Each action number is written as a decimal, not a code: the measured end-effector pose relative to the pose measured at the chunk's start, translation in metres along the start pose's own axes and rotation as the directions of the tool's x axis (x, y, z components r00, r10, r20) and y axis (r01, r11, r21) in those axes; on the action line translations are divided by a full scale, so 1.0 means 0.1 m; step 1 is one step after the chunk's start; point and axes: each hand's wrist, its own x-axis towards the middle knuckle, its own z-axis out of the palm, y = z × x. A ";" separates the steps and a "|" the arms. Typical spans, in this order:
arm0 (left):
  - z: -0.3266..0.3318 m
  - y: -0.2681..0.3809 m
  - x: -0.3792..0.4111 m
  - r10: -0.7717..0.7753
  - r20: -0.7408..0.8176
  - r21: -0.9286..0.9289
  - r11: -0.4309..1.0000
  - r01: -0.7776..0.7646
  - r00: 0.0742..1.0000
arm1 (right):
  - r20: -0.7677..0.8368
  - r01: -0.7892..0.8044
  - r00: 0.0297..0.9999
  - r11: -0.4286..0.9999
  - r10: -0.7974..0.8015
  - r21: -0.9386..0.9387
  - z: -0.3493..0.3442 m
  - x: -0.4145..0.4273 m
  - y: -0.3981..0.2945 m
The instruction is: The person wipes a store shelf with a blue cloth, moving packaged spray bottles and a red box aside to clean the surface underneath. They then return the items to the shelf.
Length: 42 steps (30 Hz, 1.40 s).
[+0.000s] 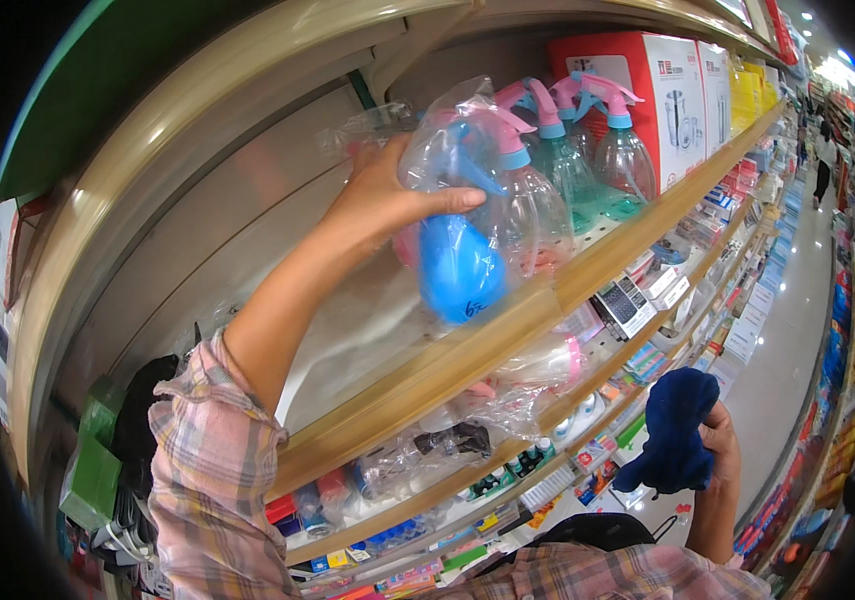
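Observation:
My left hand grips a blue spray bottle in a clear plastic bag, near the front edge of the upper shelf. Its thumb lies across the bottle's upper part. Right beside it stand clear and green-tinted spray bottles with pink and light-blue trigger heads. Lower and to the right, my right hand holds a bunched dark-blue cloth in front of the lower shelves. Part of the bagged bottle's head is hidden behind plastic film.
A wooden shelf edge runs diagonally across. Red-and-white boxes stand beyond the bottles. Bagged goods fill part of the shelf below. A green box is at the left. A person is far down the aisle.

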 end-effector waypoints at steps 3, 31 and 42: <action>0.02 0.07 -0.02 -0.036 0.070 -0.144 0.988 0.046 0.997 | -0.016 0.000 1.000 1.000 0.000 -0.009 -0.08 -0.03 0.02; -2.14 -1.01 -1.35 -0.462 -0.493 0.135 0.796 0.590 0.737 | 0.042 -0.021 0.999 0.998 0.023 -0.057 -0.12 0.22 0.21; -2.33 -2.43 -1.07 -0.343 -0.580 0.463 0.607 0.646 0.739 | -0.043 0.009 0.999 0.992 -0.015 -0.127 -0.21 0.11 0.28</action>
